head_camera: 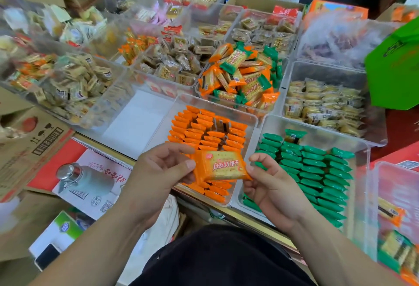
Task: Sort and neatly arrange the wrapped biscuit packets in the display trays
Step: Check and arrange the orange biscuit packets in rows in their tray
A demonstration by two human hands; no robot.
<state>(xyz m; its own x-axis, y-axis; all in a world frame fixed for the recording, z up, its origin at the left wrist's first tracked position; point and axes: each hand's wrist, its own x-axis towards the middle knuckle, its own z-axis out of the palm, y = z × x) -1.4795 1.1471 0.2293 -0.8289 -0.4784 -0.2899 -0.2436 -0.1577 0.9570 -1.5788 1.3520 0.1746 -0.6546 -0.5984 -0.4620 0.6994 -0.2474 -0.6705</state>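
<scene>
The bench [240, 218] carries many clear display trays of wrapped snacks, filling the view from 9 o'clock round to 3 o'clock. At 12 o'clock from the centre of the view, one tray [229, 102] holds a loose heap of mixed orange and green packets [244, 76]. At 4 o'clock from it sits the green tray [360, 172], where green packets [317, 172] stand on edge in tidy rows. Just beside that, at its 9 o'clock, the orange tray [161, 133] holds orange packets [204, 131] in similar rows, its left part bare.

A green bag [394, 70] hangs in at 3 o'clock. A cardboard box [29, 147] lies at 9 o'clock, with a metal-capped bottle [84, 179] at its 4 o'clock.

The left hand [158, 172] and right hand [272, 185] meet above the near end of the orange tray. Between them is one orange biscuit packet [221, 166], flat, its printed face up. The left fingers [188, 164] pinch its left edge; the right fingers [249, 168] pinch its right edge.
</scene>
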